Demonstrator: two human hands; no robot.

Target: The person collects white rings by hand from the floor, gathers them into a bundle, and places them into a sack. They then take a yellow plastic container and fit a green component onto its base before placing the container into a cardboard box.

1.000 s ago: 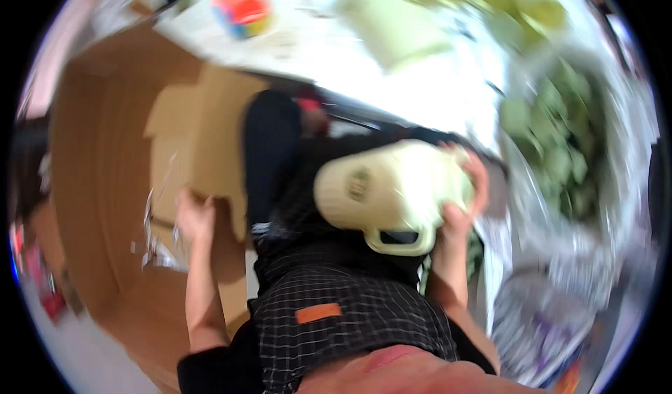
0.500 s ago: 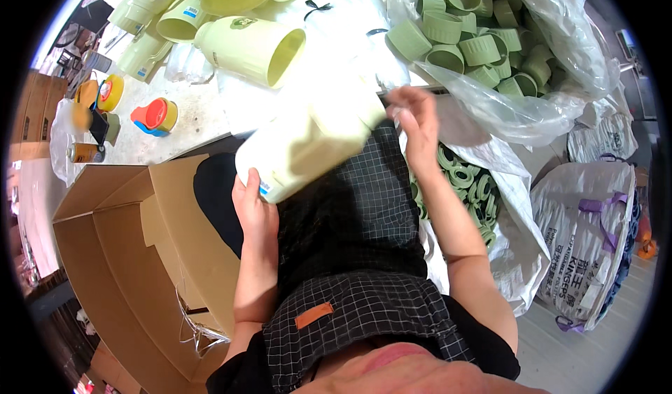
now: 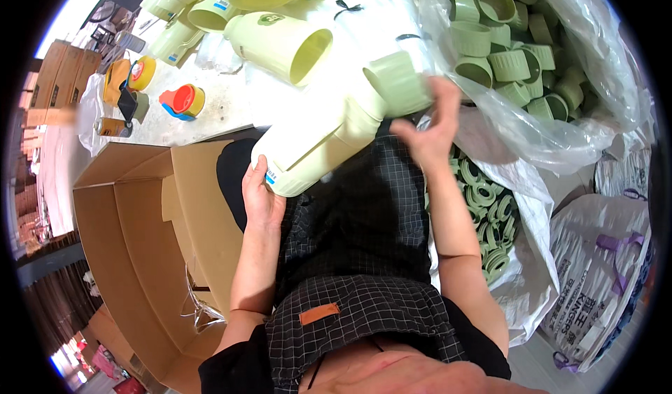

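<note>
A pale green plastic jug (image 3: pixel 315 138), thermos-like with a side handle, lies tilted across my lap at the table's edge. My left hand (image 3: pixel 263 197) grips its base by a small blue label. At its upper right end sits a darker green ribbed cup-shaped cap (image 3: pixel 400 85); whether it is fastened cannot be seen. My right hand (image 3: pixel 435 124) is beside this cap, thumb and fingers spread, the fingertips close to its rim. Another jug body (image 3: pixel 280 44) lies on the table just beyond, its wide opening facing right.
A clear plastic bag (image 3: pixel 588 138) full of green caps (image 3: pixel 509 66) stands at the far right. Below it, a white sack (image 3: pixel 525 254) holds green rings (image 3: pixel 493 219). An open cardboard box (image 3: pixel 143 254) is at my left. Tape rolls (image 3: pixel 185 100) lie on the table (image 3: pixel 220 110).
The whole view has shifted, so most things appear farther right. My right hand's fingers have spread wider beside the jug's end. The green cap there now shows plainly; earlier that end was washed out.
</note>
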